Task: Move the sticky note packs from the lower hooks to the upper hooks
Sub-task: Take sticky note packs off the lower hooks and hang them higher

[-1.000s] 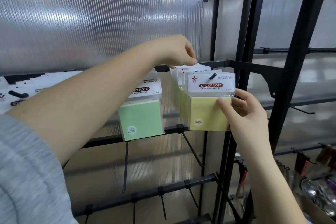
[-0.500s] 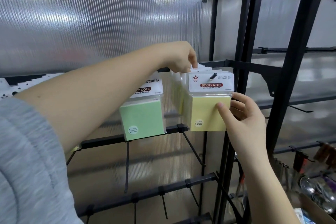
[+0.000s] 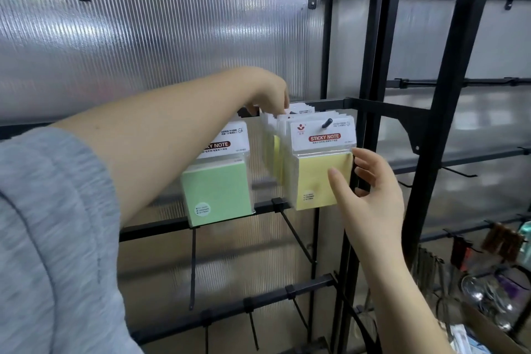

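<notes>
Several yellow sticky note packs (image 3: 313, 178) hang in a row on an upper hook (image 3: 327, 123) of a black wire rack. My right hand (image 3: 370, 190) holds the front yellow pack at its right edge, thumb on the face and fingers behind. My left hand (image 3: 268, 92) reaches over from the left and pinches the white header cards of the packs further back on that hook. A green sticky note pack (image 3: 218, 192) hangs on the neighbouring upper hook to the left, partly behind my left forearm.
Bare black hooks (image 3: 296, 234) stick out from the lower rails (image 3: 310, 286). A black upright post (image 3: 442, 112) stands just right of my right hand. Hanging tools and metal items (image 3: 488, 282) fill the lower right. Ribbed translucent panels back the rack.
My left hand has dropped slightly lower onto the back packs' header cards. My right hand keeps its hold on the front yellow pack. The view has shifted a little.
</notes>
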Action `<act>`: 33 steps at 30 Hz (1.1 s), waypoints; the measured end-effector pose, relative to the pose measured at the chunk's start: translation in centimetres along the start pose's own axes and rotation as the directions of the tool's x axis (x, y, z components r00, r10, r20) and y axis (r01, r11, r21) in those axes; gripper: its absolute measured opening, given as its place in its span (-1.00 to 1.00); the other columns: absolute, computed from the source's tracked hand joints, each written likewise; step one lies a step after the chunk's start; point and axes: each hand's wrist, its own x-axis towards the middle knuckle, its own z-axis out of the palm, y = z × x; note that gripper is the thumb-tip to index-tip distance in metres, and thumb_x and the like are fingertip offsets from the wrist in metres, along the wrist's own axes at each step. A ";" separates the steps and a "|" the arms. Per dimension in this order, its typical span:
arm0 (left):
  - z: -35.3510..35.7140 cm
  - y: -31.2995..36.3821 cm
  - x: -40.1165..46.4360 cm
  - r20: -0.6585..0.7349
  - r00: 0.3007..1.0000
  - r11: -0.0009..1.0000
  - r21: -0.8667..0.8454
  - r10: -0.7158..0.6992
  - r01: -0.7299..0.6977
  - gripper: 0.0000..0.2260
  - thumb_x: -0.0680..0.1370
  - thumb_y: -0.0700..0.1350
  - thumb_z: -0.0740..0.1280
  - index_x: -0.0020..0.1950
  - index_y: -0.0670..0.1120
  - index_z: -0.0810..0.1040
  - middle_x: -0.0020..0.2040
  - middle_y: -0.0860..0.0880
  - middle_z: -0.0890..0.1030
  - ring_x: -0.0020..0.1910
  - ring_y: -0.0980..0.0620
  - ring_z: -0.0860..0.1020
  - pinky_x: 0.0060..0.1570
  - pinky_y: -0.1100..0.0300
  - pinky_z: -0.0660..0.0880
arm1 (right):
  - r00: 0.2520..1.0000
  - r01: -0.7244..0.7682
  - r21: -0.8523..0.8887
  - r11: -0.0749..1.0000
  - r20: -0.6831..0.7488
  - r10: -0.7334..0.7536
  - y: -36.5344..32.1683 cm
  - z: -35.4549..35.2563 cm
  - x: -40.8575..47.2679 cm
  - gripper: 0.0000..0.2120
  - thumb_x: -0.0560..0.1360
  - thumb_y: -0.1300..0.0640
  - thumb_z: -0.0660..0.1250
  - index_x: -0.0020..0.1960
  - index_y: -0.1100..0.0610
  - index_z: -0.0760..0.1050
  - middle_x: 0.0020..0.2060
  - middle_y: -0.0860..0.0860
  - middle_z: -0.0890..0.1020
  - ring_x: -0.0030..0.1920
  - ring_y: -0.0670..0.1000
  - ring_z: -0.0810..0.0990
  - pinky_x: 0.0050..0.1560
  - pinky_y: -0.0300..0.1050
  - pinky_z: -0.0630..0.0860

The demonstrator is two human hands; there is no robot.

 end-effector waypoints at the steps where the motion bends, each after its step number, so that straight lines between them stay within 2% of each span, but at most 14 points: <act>1: 0.2 0.0 0.2 -0.005 1.000 1.000 -0.025 -0.004 0.004 -0.66 0.61 -0.12 0.24 0.39 -0.10 0.41 0.26 -0.08 0.46 0.11 -0.07 0.49 0.12 0.06 0.55 | 1.000 -0.002 -0.002 1.000 0.007 0.002 0.0 0.0 0.0 -0.62 0.46 0.09 0.40 0.26 -0.03 0.45 0.14 -0.12 0.52 0.13 -0.20 0.45 0.14 -0.15 0.44; 3: 0.5 -0.2 0.6 -0.041 0.999 0.998 -0.067 -0.003 0.000 -0.68 0.60 -0.18 0.25 0.36 -0.13 0.44 0.16 -0.08 0.46 0.05 -0.06 0.49 0.07 0.10 0.56 | 1.000 -0.003 -0.007 1.000 0.012 0.003 -0.1 0.0 0.0 -0.63 0.46 0.09 0.40 0.25 -0.03 0.46 0.14 -0.11 0.53 0.15 -0.17 0.46 0.14 -0.13 0.45; 5: 0.6 -0.3 0.8 -0.079 0.997 0.995 -0.096 -0.002 -0.006 -0.72 0.57 -0.21 0.30 0.28 -0.13 0.51 0.06 -0.05 0.48 -0.05 -0.04 0.50 -0.07 0.16 0.58 | 1.000 -0.003 -0.007 1.000 0.011 0.003 -0.2 0.0 0.0 -0.64 0.46 0.09 0.40 0.23 -0.04 0.46 0.14 -0.11 0.53 0.15 -0.16 0.47 0.17 -0.07 0.47; 7: 0.7 -0.6 1.0 -0.103 0.995 0.990 -0.137 0.006 -0.020 -0.78 0.53 -0.22 0.35 0.16 -0.09 0.57 0.00 -0.04 0.52 -0.08 -0.01 0.51 -0.24 0.27 0.53 | 1.000 -0.002 -0.009 1.000 0.016 0.002 -0.3 0.0 -0.1 -0.65 0.46 0.08 0.40 0.23 -0.05 0.45 0.14 -0.10 0.53 0.15 -0.15 0.48 0.19 0.00 0.48; 8: 0.7 -0.7 1.0 -0.098 0.995 0.986 -0.163 0.013 -0.029 -0.84 0.52 -0.22 0.37 0.09 -0.07 0.58 -0.01 -0.04 0.55 -0.08 0.01 0.51 -0.25 0.30 0.51 | 1.000 -0.001 -0.013 1.000 0.018 0.001 -0.4 0.0 -0.1 -0.65 0.46 0.08 0.40 0.23 -0.06 0.45 0.14 -0.09 0.54 0.15 -0.15 0.48 0.19 0.02 0.48; 10: 0.4 -1.0 0.8 -0.039 0.999 0.969 -0.244 0.035 -0.043 -0.91 0.50 -0.20 0.39 -0.05 -0.03 0.56 -0.05 -0.01 0.58 -0.07 0.05 0.53 -0.13 0.26 0.53 | 1.000 0.003 -0.028 1.000 0.021 -0.002 -0.5 0.0 -0.1 -0.65 0.46 0.08 0.40 0.23 -0.05 0.45 0.13 -0.09 0.54 0.15 -0.15 0.48 0.19 0.05 0.48; 13: -0.6 -1.2 0.0 0.068 0.995 0.950 -0.308 0.074 -0.049 -0.92 0.53 -0.18 0.37 -0.06 0.00 0.57 -0.08 0.04 0.56 -0.08 0.10 0.51 0.04 0.17 0.50 | 1.000 0.001 -0.056 0.998 0.028 0.001 -0.7 0.0 0.1 -0.64 0.46 0.08 0.40 0.23 -0.06 0.45 0.13 -0.10 0.54 0.15 -0.15 0.48 0.19 0.05 0.47; 15: -1.3 -1.4 0.3 0.036 0.998 0.972 -0.231 0.043 -0.034 -0.92 0.57 -0.13 0.32 0.02 0.00 0.58 -0.02 0.06 0.55 0.00 0.08 0.51 0.09 0.14 0.48 | 0.999 -0.004 -0.074 0.997 0.044 0.007 -0.8 -0.1 0.2 -0.63 0.46 0.07 0.40 0.24 -0.06 0.44 0.13 -0.10 0.54 0.15 -0.14 0.48 0.20 0.04 0.47; 18: -1.4 -1.6 1.3 -0.061 0.998 0.995 0.098 -0.007 0.013 -0.85 0.58 -0.06 0.27 0.11 -0.05 0.53 0.05 0.01 0.50 0.05 -0.03 0.48 0.06 0.11 0.44 | 0.997 0.006 -0.103 0.995 0.072 0.002 -1.0 -0.2 0.3 -0.61 0.46 0.08 0.39 0.26 -0.04 0.43 0.12 -0.11 0.55 0.16 -0.14 0.47 0.21 0.00 0.45; 20: -0.9 -1.7 1.8 -0.041 0.999 0.979 0.200 -0.033 0.041 -0.79 0.59 -0.04 0.25 0.16 -0.11 0.52 0.11 -0.07 0.52 0.03 -0.07 0.48 0.06 0.10 0.45 | 0.995 0.014 -0.121 0.993 0.099 -0.002 -1.2 -0.4 0.5 -0.61 0.46 0.09 0.39 0.26 -0.03 0.41 0.10 -0.12 0.56 0.15 -0.15 0.48 0.20 -0.04 0.46; 22: -0.5 -1.5 2.1 -0.028 0.998 0.972 0.228 -0.051 0.056 -0.75 0.59 -0.05 0.25 0.18 -0.17 0.51 0.16 -0.10 0.52 0.06 -0.07 0.49 0.10 0.10 0.45 | 0.991 0.020 -0.146 0.989 0.133 -0.001 -1.4 -0.7 0.8 -0.59 0.46 0.09 0.39 0.27 -0.03 0.39 0.07 -0.14 0.55 0.12 -0.15 0.50 0.16 -0.07 0.48; 25: -0.2 -1.1 2.4 -0.091 0.995 0.963 0.262 -0.043 0.066 -0.72 0.58 -0.09 0.29 0.21 -0.23 0.52 0.13 -0.14 0.55 0.07 -0.10 0.51 0.10 0.09 0.44 | 0.986 0.025 -0.171 0.985 0.167 0.004 -1.7 -1.1 1.3 -0.59 0.47 0.10 0.39 0.26 -0.06 0.36 -0.01 -0.21 0.54 0.05 -0.19 0.53 0.09 -0.10 0.52; 29: 0.8 -1.2 3.5 -0.037 0.998 0.952 0.300 -0.046 0.055 -0.81 0.55 -0.21 0.27 0.07 -0.25 0.59 0.00 -0.16 0.62 -0.16 -0.08 0.49 -0.17 0.12 0.44 | 0.984 0.038 -0.194 0.980 0.177 -0.003 -1.8 -1.6 1.4 -0.60 0.47 0.09 0.39 0.25 -0.08 0.36 -0.06 -0.24 0.52 0.00 -0.23 0.52 0.04 -0.10 0.54; 33: 1.1 -1.6 3.3 -0.067 0.998 0.955 0.295 -0.008 0.028 -0.95 0.54 -0.24 0.29 -0.08 -0.13 0.52 -0.14 -0.06 0.52 -0.21 -0.02 0.46 -0.36 0.22 0.37 | 0.982 0.043 -0.202 0.979 0.188 -0.004 -1.9 -1.8 1.4 -0.59 0.47 0.09 0.39 0.27 -0.06 0.36 -0.06 -0.22 0.52 0.01 -0.19 0.53 0.05 -0.08 0.54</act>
